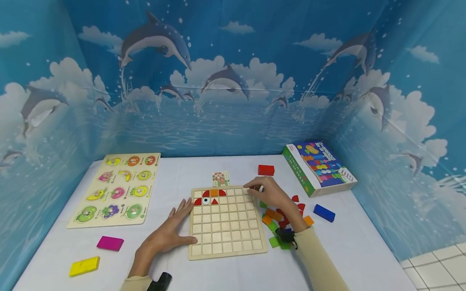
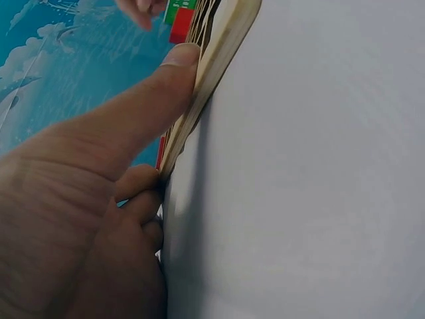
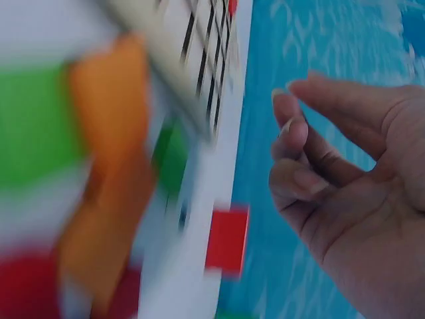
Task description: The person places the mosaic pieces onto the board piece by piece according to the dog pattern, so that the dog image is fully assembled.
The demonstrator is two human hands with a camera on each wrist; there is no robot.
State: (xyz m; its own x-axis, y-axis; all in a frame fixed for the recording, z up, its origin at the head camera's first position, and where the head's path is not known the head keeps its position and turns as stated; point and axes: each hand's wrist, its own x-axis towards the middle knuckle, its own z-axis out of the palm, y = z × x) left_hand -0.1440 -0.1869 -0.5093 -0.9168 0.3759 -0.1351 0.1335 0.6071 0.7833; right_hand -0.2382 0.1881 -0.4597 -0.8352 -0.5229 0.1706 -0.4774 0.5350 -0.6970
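Note:
A square wooden grid board (image 1: 227, 226) lies flat on the white table. Red and orange pieces, one red triangle (image 1: 214, 201) and a round white eye piece (image 1: 206, 201) fill part of its upper left. My left hand (image 1: 169, 230) is spread along the board's left side, and its thumb (image 2: 174, 76) presses on the edge. Over the top right corner is my right hand (image 1: 271, 192), thumb and index finger (image 3: 284, 106) brought close together, the other fingers curled. I cannot tell whether a small piece is between those tips. A small picture card (image 1: 221, 178) lies behind the board.
Loose green, orange and red pieces (image 1: 274, 215) lie under my right forearm. Around stand a red block (image 1: 266, 170), a blue block (image 1: 324, 213), a boxed game (image 1: 320, 167), a fruit puzzle board (image 1: 116, 190), a magenta block (image 1: 110, 243) and a yellow block (image 1: 84, 266). A dolphin-print curtain (image 1: 225, 129) closes the back.

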